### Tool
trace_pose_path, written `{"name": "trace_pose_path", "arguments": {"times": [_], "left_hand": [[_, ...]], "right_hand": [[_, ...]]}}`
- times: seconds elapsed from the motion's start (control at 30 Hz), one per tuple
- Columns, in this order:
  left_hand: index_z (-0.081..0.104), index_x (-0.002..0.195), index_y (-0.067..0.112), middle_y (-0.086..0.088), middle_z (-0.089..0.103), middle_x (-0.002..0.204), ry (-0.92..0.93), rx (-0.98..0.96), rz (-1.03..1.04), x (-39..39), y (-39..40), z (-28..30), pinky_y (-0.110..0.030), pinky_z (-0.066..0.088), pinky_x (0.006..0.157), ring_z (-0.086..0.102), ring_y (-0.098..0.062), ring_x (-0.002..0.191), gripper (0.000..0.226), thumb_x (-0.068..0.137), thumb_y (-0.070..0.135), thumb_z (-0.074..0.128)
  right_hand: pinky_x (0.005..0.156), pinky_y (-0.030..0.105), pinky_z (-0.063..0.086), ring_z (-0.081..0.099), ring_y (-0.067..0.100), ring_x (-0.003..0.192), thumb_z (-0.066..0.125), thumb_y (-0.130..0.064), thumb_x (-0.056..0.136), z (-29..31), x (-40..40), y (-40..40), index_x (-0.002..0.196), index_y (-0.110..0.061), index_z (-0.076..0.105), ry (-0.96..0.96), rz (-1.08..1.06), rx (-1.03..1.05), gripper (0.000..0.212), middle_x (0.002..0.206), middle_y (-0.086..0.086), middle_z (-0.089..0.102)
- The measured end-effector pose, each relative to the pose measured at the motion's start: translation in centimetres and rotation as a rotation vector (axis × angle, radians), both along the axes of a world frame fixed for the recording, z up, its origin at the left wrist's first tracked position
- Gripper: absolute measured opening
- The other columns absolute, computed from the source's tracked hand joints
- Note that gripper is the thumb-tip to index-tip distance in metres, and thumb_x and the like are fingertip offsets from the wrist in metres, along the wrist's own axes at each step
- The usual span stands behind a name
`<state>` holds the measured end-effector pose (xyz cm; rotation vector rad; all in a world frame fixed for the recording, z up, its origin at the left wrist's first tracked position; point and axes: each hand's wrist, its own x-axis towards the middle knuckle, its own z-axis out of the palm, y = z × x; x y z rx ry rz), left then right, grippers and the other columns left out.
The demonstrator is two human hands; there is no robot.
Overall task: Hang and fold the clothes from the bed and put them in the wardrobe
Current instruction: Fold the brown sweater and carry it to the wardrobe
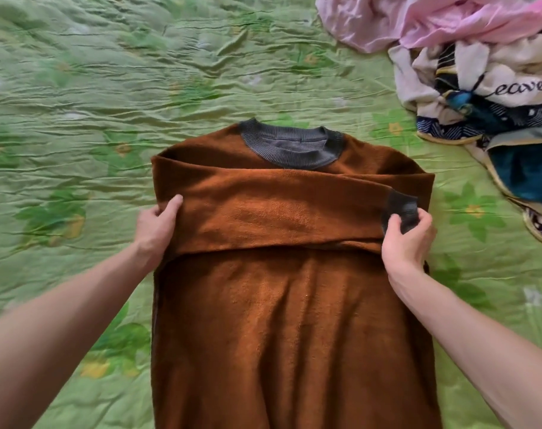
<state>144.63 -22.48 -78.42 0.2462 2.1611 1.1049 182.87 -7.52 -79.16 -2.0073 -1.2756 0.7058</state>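
With our left hand (154,226) gripping the sweater's (294,305) side fold and right hand (407,239) pinching the cuff (401,212), we should lay the sleeve flat and square.

Matt fleece sweater on a sheeny quilted bedspread

The brown sweater (294,320) is soft cloth with a fuzzy, matt, fleece-like nap, and its grey collar (289,148) and dark cuff (401,209) are ribbed knit, also matt. The green bedspread (108,88) is thin, wrinkled cloth with a slight sheen, its surface puckered in fine ridges and printed with leaves and yellow flowers. The pink garment (418,20) looks smooth and light, faintly glossy where it creases. The cream cloth with script lettering (511,82) looks thicker and matt, and the dark blue patterned piece (517,171) beside it has a plush, velvety look with pale piped edging.
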Motion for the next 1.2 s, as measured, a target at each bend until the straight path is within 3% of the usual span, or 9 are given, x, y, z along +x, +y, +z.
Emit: {"name": "trace_pose_path", "arguments": {"times": [0.13, 0.27, 0.37, 0.53, 0.67, 0.73, 0.97, 1.1, 1.2], "left_hand": [[0.073, 0.122, 0.012, -0.003, 0.076, 0.108, -0.131, 0.009, -0.079, 2.3, -3.0, 0.7, -0.033, 0.056, 0.095, 0.073, -0.019, 0.099, 0.046, 0.091, 0.046, 0.076], [0.076, 0.108, 0.019, 0.007, 0.075, 0.094, -0.109, -0.071, -0.261, 5.0, -7.5, 1.7, -0.013, 0.054, 0.065, 0.072, -0.009, 0.088, 0.031, 0.087, 0.041, 0.082], [0.075, 0.101, 0.018, 0.004, 0.077, 0.093, -0.129, -0.201, -0.364, 5.9, -11.6, 2.2, -0.018, 0.054, 0.064, 0.073, -0.010, 0.083, 0.036, 0.079, 0.043, 0.089], [0.074, 0.107, 0.015, 0.001, 0.081, 0.092, -0.436, -0.214, -0.342, 8.3, -18.3, 2.2, -0.018, 0.058, 0.063, 0.078, -0.009, 0.079, 0.040, 0.077, 0.036, 0.091], [0.074, 0.123, 0.010, -0.007, 0.079, 0.114, -0.661, -0.155, -0.273, 10.1, -23.3, 1.4, -0.047, 0.055, 0.105, 0.076, -0.025, 0.108, 0.080, 0.058, 0.052, 0.097], [0.071, 0.125, 0.008, -0.010, 0.078, 0.116, -0.722, -0.142, -0.266, 11.5, -25.3, 1.5, -0.051, 0.053, 0.107, 0.075, -0.029, 0.110, 0.085, 0.057, 0.049, 0.099], [0.068, 0.128, 0.001, -0.013, 0.075, 0.123, -0.829, 0.014, -0.188, 13.8, -29.2, 3.1, -0.046, 0.051, 0.109, 0.071, -0.026, 0.117, 0.053, 0.083, 0.026, 0.080], [0.069, 0.127, 0.007, -0.010, 0.075, 0.126, -0.870, -0.033, -0.349, 13.8, -30.8, 3.7, -0.039, 0.055, 0.105, 0.071, -0.026, 0.118, 0.045, 0.084, 0.015, 0.079], [0.071, 0.126, 0.010, -0.005, 0.076, 0.124, -0.811, -0.138, -0.489, 13.3, -32.6, 3.2, -0.040, 0.052, 0.108, 0.070, -0.024, 0.120, 0.038, 0.090, 0.020, 0.077]], "right_hand": [[0.114, 0.047, 0.031, 0.040, 0.043, 0.139, 0.058, -0.028, 0.102, -1.0, 0.1, -3.9, 0.155, -0.004, 0.034, -0.258, 0.074, 0.094, 0.063, 0.156, 0.024, 0.035], [0.119, 0.053, 0.027, 0.030, 0.040, 0.149, 0.051, -0.032, 0.106, -1.6, 2.3, -9.5, 0.157, -0.013, 0.038, -0.416, 0.242, -0.011, 0.057, 0.166, 0.017, 0.027], [0.118, 0.054, 0.028, 0.031, 0.041, 0.149, 0.050, -0.031, 0.106, -1.8, 4.9, -13.0, 0.157, -0.016, 0.040, -0.445, 0.348, -0.044, 0.054, 0.167, 0.016, 0.025], [0.113, 0.049, 0.031, 0.045, 0.040, 0.134, 0.041, -0.039, 0.102, -1.3, 9.7, -17.4, 0.151, -0.017, 0.045, -0.446, 0.462, -0.023, 0.054, 0.145, 0.020, 0.050], [0.110, 0.050, 0.040, 0.050, 0.040, 0.133, 0.059, -0.022, 0.102, 0.7, 11.2, -21.4, 0.153, -0.011, 0.036, -0.266, 0.389, -0.050, 0.057, 0.148, 0.022, 0.049], [0.104, 0.050, 0.046, 0.057, 0.042, 0.127, 0.063, -0.036, 0.096, 1.0, 11.9, -23.9, 0.148, -0.013, 0.037, -0.192, 0.315, -0.148, 0.062, 0.146, 0.022, 0.054], [0.102, 0.049, 0.050, 0.067, 0.035, 0.115, 0.053, -0.089, 0.075, 0.6, 16.7, -32.2, 0.122, 0.001, 0.066, -0.022, 0.261, -0.422, 0.102, 0.121, 0.019, 0.072], [0.083, 0.041, 0.045, 0.068, 0.041, 0.100, 0.063, -0.054, 0.095, 1.4, 17.1, -33.1, 0.092, 0.005, 0.061, -0.041, 0.215, -0.412, 0.058, 0.099, 0.024, 0.072], [0.096, 0.042, 0.048, 0.065, 0.037, 0.115, 0.051, -0.084, 0.083, 1.2, 17.0, -33.2, 0.119, 0.006, 0.065, -0.016, 0.220, -0.363, 0.098, 0.124, 0.024, 0.070]]}}
